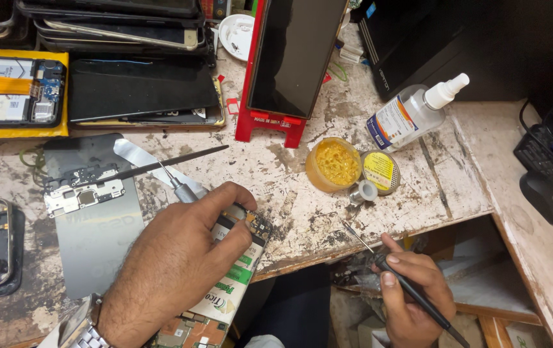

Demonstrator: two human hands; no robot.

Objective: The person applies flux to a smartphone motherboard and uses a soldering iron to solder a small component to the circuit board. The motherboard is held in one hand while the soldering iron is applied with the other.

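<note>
An opened phone [225, 290], its back cover off so that the battery and circuit boards are bared, is pressed flat near the front edge of the worn worktop [302, 212] by the left hand [173, 264], which is closed over its upper end. A thin metal tool [183, 188] is pinched between the fingers of that hand, its tip pointing up and away. The right hand [412, 290] is held off the worktop's edge, wrapped around a slim black soldering iron [412, 293] whose fine point is aimed towards the worktop. A tub of yellow flux [336, 164], a small round tin [379, 171] and a spray bottle [412, 113] are set well behind the iron's tip.

The phone is judged light, stiff and easily damaged: its exposed boards and connectors are best left untouched, and it is better held by its frame edges. The battery label may be slippery.
</note>
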